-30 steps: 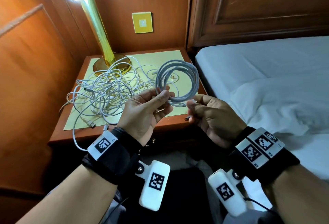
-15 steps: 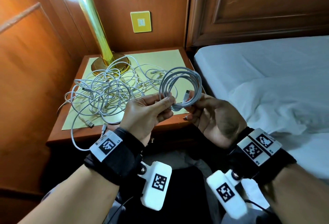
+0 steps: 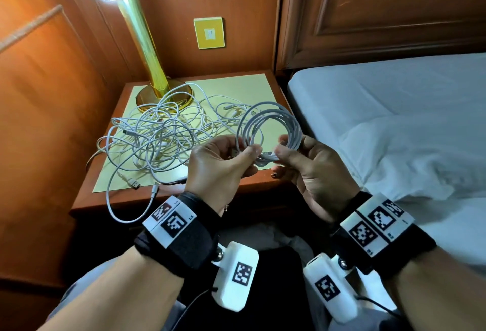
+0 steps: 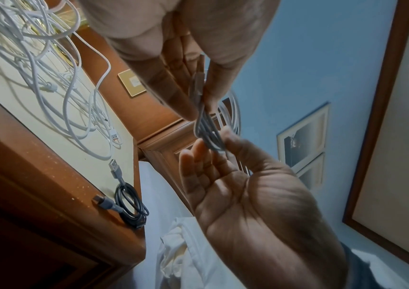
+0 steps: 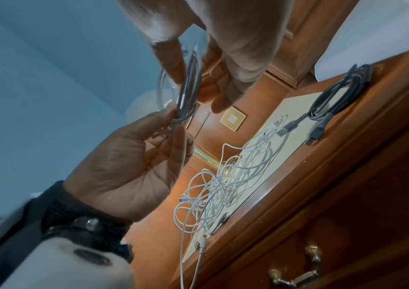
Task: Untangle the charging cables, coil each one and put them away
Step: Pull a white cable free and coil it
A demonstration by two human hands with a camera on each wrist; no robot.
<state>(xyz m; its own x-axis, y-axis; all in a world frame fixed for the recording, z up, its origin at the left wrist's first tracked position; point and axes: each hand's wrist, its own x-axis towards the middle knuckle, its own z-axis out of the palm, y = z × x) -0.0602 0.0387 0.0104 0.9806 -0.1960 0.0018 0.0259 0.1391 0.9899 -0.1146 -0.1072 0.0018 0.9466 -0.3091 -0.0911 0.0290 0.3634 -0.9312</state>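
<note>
both hands, left [image 3: 218,165] & right [image 3: 310,170], pinch the white coil [image 3: 268,130]; a slack grip lets loops spring apart into the tangle [image 3: 157,136].

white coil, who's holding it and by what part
Both hands pinch the white coil at its lower edge: the left hand on the bottom left of the loops, the right hand on the bottom right.

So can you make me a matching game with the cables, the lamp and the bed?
Things:
1. white coil
2. tangled white cables
3. grey coil
4. lamp

Places or states:
A. lying coiled at the nightstand's front corner by the bed
B. pinched by left hand and right hand
C. gold, standing at the back
D. loose heap on the yellow mat

Pairs: 1-B, 2-D, 3-A, 4-C
</note>
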